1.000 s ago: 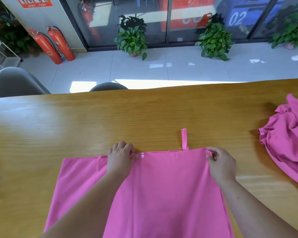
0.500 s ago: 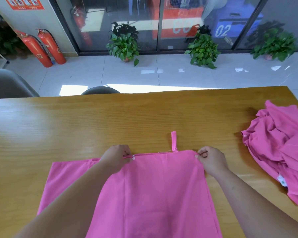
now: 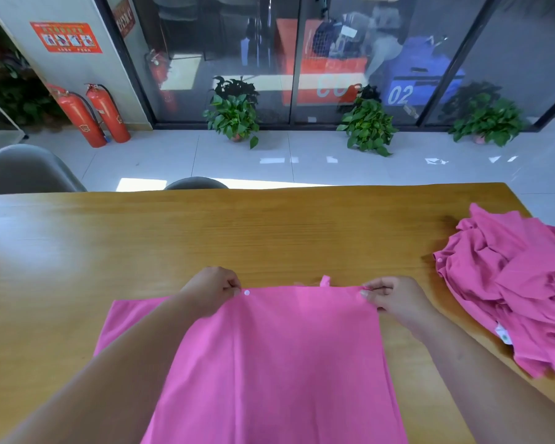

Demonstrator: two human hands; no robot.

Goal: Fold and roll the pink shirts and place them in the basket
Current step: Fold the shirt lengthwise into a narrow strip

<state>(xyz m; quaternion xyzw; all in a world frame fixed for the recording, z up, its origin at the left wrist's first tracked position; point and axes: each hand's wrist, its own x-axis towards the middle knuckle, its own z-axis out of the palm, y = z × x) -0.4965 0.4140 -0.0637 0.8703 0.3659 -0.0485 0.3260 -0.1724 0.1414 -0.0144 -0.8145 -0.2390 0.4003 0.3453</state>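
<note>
1. The long yellow-brown wooden table [image 3: 205, 238] carries the work. On it lies the flat bright-pink cotton shirt [image 3: 279, 363], with a flap spread out to the left, probably awaiting an inward fold.
2. The left hand [image 3: 213, 291] pinches the shirt's far edge beside a small white button [image 3: 246, 292], fingers curled on the cloth.
3. The right hand [image 3: 394, 299] pinches the same edge at its other corner. Together the two grips hold it straight, likely for an even fold.
4. A crumpled heap of pink shirts [image 3: 510, 293] waits well apart at the right. No basket shows.
</note>
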